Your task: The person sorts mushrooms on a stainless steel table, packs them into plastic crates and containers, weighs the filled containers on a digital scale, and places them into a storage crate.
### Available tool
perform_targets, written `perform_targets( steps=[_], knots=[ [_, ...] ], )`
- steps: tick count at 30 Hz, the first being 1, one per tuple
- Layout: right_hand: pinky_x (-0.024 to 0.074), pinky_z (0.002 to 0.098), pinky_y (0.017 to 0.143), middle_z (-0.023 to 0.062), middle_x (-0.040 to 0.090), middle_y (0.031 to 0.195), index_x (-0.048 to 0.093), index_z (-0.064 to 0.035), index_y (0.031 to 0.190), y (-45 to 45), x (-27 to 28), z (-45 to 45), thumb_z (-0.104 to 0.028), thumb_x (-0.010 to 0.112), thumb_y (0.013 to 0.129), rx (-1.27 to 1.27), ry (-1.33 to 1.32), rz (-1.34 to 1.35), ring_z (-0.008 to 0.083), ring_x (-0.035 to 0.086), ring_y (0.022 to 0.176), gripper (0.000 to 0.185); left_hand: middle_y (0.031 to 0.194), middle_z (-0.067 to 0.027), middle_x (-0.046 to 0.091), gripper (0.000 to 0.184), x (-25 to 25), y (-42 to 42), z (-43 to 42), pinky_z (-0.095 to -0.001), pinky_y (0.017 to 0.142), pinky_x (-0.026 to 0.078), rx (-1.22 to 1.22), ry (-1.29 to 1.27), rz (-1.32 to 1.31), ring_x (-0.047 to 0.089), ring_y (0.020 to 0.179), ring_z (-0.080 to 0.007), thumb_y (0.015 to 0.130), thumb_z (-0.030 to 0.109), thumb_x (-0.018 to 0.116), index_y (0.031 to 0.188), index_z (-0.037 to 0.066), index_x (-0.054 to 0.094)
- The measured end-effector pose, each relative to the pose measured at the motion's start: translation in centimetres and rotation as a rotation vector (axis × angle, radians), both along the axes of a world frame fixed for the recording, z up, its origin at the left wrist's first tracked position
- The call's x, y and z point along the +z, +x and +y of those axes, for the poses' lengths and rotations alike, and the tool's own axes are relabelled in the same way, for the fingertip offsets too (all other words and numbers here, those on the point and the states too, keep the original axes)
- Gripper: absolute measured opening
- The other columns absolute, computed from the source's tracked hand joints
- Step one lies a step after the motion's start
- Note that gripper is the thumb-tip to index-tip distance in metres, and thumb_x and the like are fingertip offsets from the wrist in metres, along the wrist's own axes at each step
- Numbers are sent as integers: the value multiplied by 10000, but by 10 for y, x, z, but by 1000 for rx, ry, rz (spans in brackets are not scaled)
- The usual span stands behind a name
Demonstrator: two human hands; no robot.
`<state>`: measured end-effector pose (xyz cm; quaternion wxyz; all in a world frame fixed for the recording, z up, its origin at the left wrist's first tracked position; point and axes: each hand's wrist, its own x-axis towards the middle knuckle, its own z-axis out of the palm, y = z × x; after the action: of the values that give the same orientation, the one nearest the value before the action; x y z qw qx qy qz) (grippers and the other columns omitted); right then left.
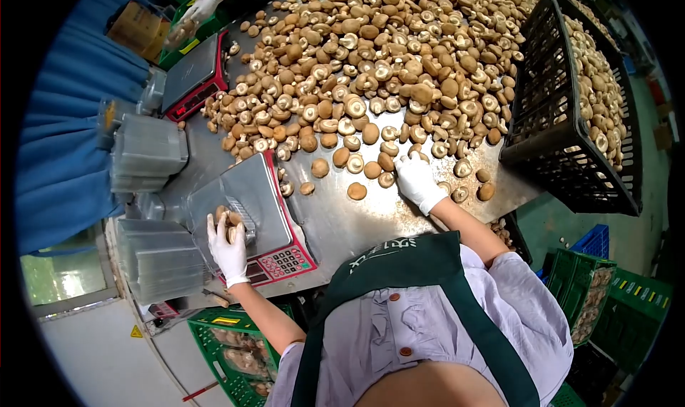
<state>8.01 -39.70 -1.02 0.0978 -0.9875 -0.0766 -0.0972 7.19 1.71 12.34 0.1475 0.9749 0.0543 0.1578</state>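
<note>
Brown mushrooms (233,218) sit in the curled fingers of your left hand (228,251), at a clear plastic tray (245,210) on the red-edged scale (265,193). If those fingers loosen off-centre, a mushroom could drop past the rim; if your palm leans on the tray, the weight shown could be wrong. Your right hand (419,183) is at the near edge of a mushroom pile (399,50) on the metal tabletop (335,228); whether its fingers pinch one, you cannot tell. A careless sweep there could roll round caps off. Clear plastic tubs (164,264) stand stacked beside the scale; a black crate (546,93) of mushrooms stands to your right. Another person's gloved hand (203,8) shows at upper left.
</note>
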Motion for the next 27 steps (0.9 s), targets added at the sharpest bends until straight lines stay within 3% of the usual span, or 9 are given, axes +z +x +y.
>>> perform_targets(
  steps=[3, 6, 9, 12, 15, 20, 24, 26, 27],
  knots=[
    [478, 417, 642, 157, 590, 691, 597, -48, 785, 4, 30, -6, -170, 600, 713, -61, 192, 75, 316, 576, 738, 142, 1341, -147, 455, 340, 16, 8, -35, -357, 953, 418, 20, -293, -184, 536, 1125, -279, 795, 103, 655, 1128, 46, 616],
    [498, 412, 649, 149, 628, 761, 627, -93, 961, 8, 61, -2, -273, 632, 764, -188, 399, 154, 317, 609, 762, 267, 1202, -135, 566, 274, 28, 26, -87, -339, 945, 432, -93, -279, -265, 563, 1077, -250, 812, 76, 642, 1082, 29, 634],
    [498, 397, 688, 143, 614, 843, 585, -71, 1019, 16, 47, 13, -280, 663, 760, -82, 366, 74, 316, 604, 821, 341, 1198, -149, 575, 333, 5, 54, -143, -357, 999, 386, -310, -530, 30, 527, 1139, -270, 808, 170, 650, 1116, 48, 620],
    [489, 383, 701, 137, 586, 846, 563, -58, 985, 23, 20, 24, -198, 687, 736, -37, 356, 10, 309, 598, 825, 311, 1324, -179, 461, 423, -56, 84, -187, -385, 1043, 331, -523, -297, 264, 430, 1228, -332, 844, 252, 563, 1220, 59, 539],
    [486, 363, 712, 148, 598, 877, 568, -77, 1001, 17, 26, 20, -125, 658, 750, -34, 643, 79, 317, 602, 833, 271, 1268, -191, 479, 407, -122, 91, -212, -395, 1011, 365, -635, -246, 193, 445, 1174, -353, 815, 115, 553, 1219, 71, 535],
    [499, 330, 736, 125, 653, 872, 625, -71, 969, -4, 31, -10, -218, 736, 697, -258, 864, 115, 233, 638, 800, 328, 1116, -152, 560, 393, -131, 61, -205, -381, 950, 410, -625, -276, 159, 504, 1097, -323, 772, 16, 565, 1164, 55, 569],
    [492, 308, 733, 120, 651, 865, 628, -71, 976, -12, 70, -23, -211, 730, 711, -330, 948, 184, 181, 625, 794, 317, 1041, -125, 621, 283, -105, 33, -193, -333, 879, 458, -427, -668, 1, 595, 974, -254, 806, 43, 612, 1086, 4, 618],
    [493, 306, 754, 121, 651, 917, 628, -67, 978, -12, 89, -15, -196, 718, 728, -321, 986, 250, 181, 627, 840, 296, 992, -97, 621, 270, -80, 24, -195, -324, 832, 476, -78, -1281, 275, 591, 921, -226, 799, 31, 639, 1068, 1, 633],
    [496, 308, 778, 119, 649, 957, 626, -62, 984, -12, 92, -8, -169, 717, 730, -181, 999, 95, 181, 629, 884, 290, 912, -85, 618, 292, -84, 19, -191, -342, 745, 488, -91, -1307, 284, 582, 821, -206, 878, 148, 572, 1135, 13, 600]
  ],
)
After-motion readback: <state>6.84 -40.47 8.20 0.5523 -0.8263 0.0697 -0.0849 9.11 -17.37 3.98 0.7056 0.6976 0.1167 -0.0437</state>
